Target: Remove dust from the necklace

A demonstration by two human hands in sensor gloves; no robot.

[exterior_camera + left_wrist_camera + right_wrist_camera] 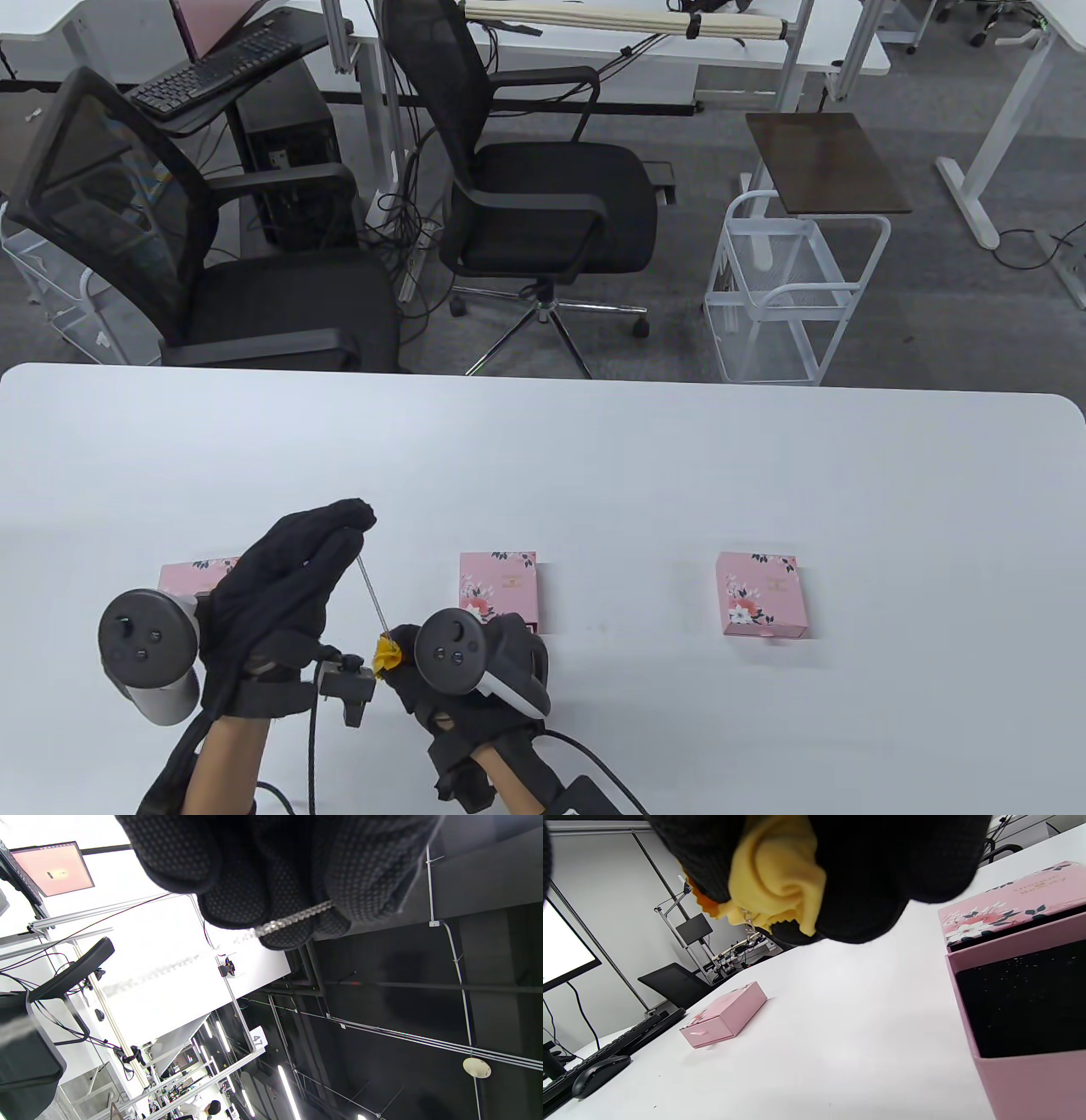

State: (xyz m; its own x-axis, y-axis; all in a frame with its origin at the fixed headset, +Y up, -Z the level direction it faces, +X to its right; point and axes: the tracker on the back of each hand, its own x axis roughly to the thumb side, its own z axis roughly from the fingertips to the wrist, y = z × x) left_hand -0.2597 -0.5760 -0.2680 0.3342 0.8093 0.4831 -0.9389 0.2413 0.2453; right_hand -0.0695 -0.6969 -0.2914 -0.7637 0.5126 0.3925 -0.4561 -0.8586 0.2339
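My left hand point(293, 577) pinches the top end of a thin silver necklace chain point(372, 598) at its raised fingertips point(356, 514). In the left wrist view the sparkling chain point(292, 921) runs across my gloved fingers point(271, 882). The chain hangs taut down to my right hand point(441, 671), which grips a yellow cloth point(389, 654) wrapped around the chain's lower end. In the right wrist view the yellow cloth point(776, 882) is bunched between my black gloved fingers point(882, 878), with a bit of chain point(749, 923) showing under it.
Three pink floral boxes lie on the white table point(594, 458): one behind my left hand point(191, 577), one in the middle point(499, 587), one to the right point(758, 592). The right wrist view shows an open pink drawer box with black lining point(1022, 1001). Office chairs stand beyond the far edge.
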